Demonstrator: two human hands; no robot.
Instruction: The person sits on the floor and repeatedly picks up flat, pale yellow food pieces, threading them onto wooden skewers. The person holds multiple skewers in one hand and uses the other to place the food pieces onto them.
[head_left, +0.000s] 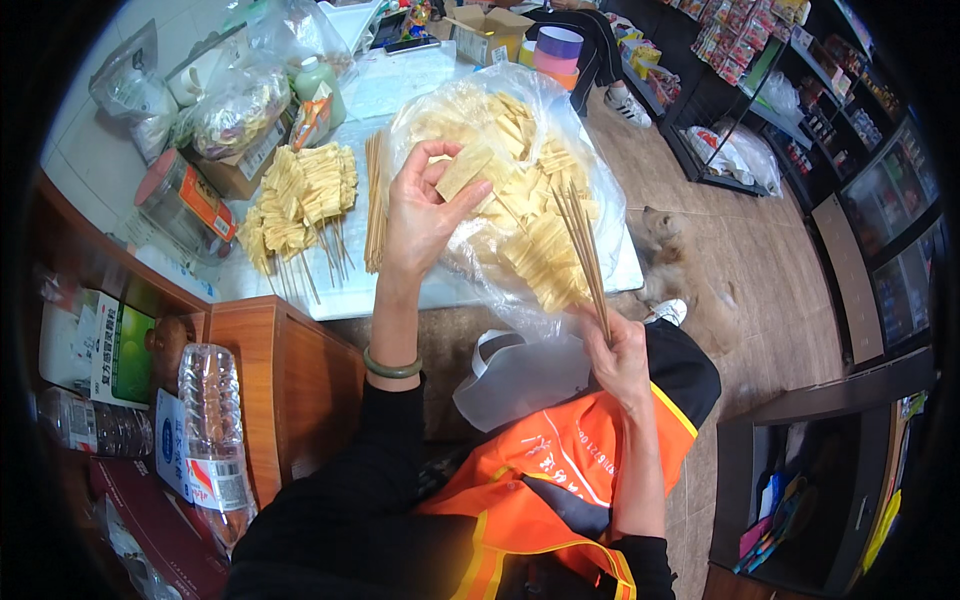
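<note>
My left hand (431, 206) holds a flat, pale yellow piece of dried tofu skin (471, 171) between thumb and fingers, above an open clear plastic bag (600, 187) full of similar pieces. In my right hand (619, 356) is a bunch of thin wooden skewers (581, 251), pointing up and away from me. A skewer threaded with folded tofu skin (551, 262) reaches from near that hand over the bag's near side. Filled skewers (304, 195) lie piled on the left of the white table (352, 296). Between that pile and the bag is a bundle of bare skewers (375, 202).
A plastic jar (184, 202), a green bottle (319, 86) and bagged goods stand at the table's left. Tape rolls (559, 52) and an open carton (487, 34) are at the far end. A dog (686, 277) lies on the floor at right; another person's leg (600, 56) shows beyond.
</note>
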